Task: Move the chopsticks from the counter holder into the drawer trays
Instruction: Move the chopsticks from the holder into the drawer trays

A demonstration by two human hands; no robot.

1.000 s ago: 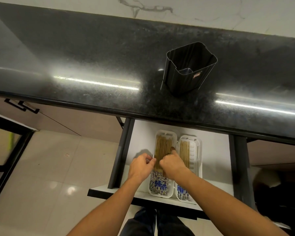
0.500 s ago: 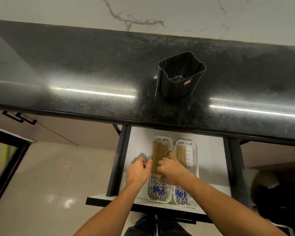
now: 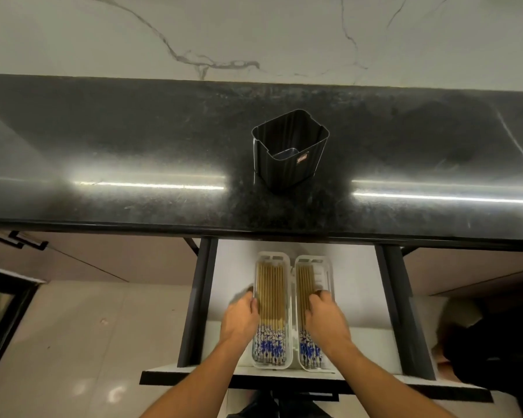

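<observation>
Chopsticks [image 3: 271, 300], tan with blue-patterned ends, fill two white trays [image 3: 290, 297] that both hands grasp at the outer sides.

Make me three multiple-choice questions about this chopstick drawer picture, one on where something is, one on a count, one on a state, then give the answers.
1. Where does the black holder stand?
A. On the dark counter
B. Inside the drawer
C. On the floor

2. How many white trays lie in the drawer?
A. One
B. Two
C. Four

3. What is the state of the holder?
A. Packed with chopsticks
B. Tipped on its side
C. Upright, no chopsticks in it

Answers:
1. A: the holder sits on the counter, behind the open drawer.
2. B: a left tray and a right tray lie side by side, both holding chopsticks, fewer in the right one. The left hand rests at the left tray's outer edge, the right hand over the right tray.
3. C: its open top shows a bare bottom.
</observation>
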